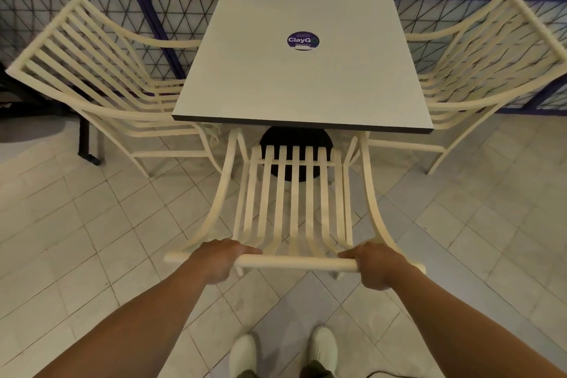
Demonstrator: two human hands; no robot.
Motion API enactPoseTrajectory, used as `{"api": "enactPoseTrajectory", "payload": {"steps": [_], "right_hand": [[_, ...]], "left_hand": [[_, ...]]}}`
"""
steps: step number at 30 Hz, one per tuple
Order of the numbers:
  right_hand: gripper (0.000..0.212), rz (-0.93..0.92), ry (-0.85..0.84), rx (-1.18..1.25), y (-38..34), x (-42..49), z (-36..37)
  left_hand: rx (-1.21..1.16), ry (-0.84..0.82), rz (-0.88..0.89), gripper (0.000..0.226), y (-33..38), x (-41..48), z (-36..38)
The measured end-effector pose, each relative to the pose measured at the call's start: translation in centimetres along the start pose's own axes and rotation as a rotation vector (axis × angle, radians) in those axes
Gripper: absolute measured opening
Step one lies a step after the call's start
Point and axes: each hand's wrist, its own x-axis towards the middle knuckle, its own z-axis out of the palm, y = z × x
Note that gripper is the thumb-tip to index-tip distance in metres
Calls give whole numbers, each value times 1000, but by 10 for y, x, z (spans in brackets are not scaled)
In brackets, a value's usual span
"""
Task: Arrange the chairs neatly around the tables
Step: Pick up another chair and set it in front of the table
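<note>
A cream slatted chair (294, 193) stands right in front of me, its seat tucked partly under the near edge of a square grey table (294, 86). My left hand (219, 261) grips the chair's top rail near its left end. My right hand (376, 265) grips the same rail near its right end. A second cream chair (101, 70) sits at the table's left side, and a third cream chair (478, 64) at its right side, both facing the table.
A purple round sticker (303, 40) lies on the tabletop. A dark metal lattice fence (159, 24) runs behind the table. A black post on a caster (87, 141) stands at left. My white shoes (285, 353) are on the pale tiled floor.
</note>
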Motion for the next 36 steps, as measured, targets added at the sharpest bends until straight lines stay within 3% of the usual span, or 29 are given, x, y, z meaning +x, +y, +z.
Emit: {"api": "enactPoseTrajectory", "payload": {"steps": [36], "right_hand": [[60,19,3,18,23,14,-13]], "left_hand": [[16,-6,54,92,10,22,-16]]}}
